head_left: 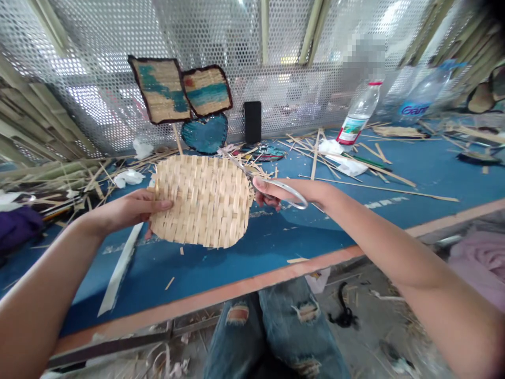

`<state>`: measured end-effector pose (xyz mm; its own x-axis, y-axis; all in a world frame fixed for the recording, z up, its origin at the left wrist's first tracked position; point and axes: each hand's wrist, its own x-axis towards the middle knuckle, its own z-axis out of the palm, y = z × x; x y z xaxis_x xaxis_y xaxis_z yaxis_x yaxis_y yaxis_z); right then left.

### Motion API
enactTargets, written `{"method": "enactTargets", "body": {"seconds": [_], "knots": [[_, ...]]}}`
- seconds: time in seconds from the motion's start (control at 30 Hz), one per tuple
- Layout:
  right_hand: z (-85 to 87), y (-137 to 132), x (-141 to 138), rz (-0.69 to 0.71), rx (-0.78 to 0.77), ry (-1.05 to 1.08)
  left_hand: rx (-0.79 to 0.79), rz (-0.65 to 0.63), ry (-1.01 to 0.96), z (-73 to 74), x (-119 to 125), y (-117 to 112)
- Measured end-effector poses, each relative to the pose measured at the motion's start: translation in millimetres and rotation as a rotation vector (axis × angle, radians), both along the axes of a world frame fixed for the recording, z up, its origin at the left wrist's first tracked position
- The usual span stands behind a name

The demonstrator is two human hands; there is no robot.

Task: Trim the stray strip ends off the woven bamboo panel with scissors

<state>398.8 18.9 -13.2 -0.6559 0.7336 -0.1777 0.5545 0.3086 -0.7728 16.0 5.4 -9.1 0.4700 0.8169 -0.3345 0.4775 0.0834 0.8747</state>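
Note:
A woven bamboo panel [201, 202] with rounded corners is held up just above the blue table. My left hand [140, 208] pinches its left edge, thumb on the front and fingers behind. At the right edge, my right hand [272, 192] is closed around scissors [239, 162], whose metal blades point up and left along the panel's upper right corner. A silver loop shows by the right thumb and wrist; whether it is the scissors' handle or a bangle I cannot tell. The right fingers are partly hidden.
Behind stand two painted woven squares [158, 92], a blue heart-shaped piece [205, 134] and a black phone [253, 122] against perforated metal sheeting. A water bottle [360, 116], a larger bottle [424, 100], tissues [129, 178] and loose bamboo strips [384, 171] lie or stand around the table [221, 268].

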Motion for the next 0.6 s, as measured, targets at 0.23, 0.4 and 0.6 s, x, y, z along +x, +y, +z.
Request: {"method": "enactTargets", "body": {"seconds": [0.23, 0.4, 0.6], "knots": [[-6.0, 2.2, -2.9, -0.080, 0.128, -0.139, 0.013, -0.001, 0.052, 0.9, -4.3, 3.8], [-6.3, 2.3, -4.5, -0.035, 0.093, -0.104, -0.009, 0.081, 0.029, 5.5, -4.4, 0.3], [-2.2, -0.7, -2.7, 0.005, 0.139, -0.170, -0.061, -0.052, 0.071, 4.6, -9.0, 2.7]]}}
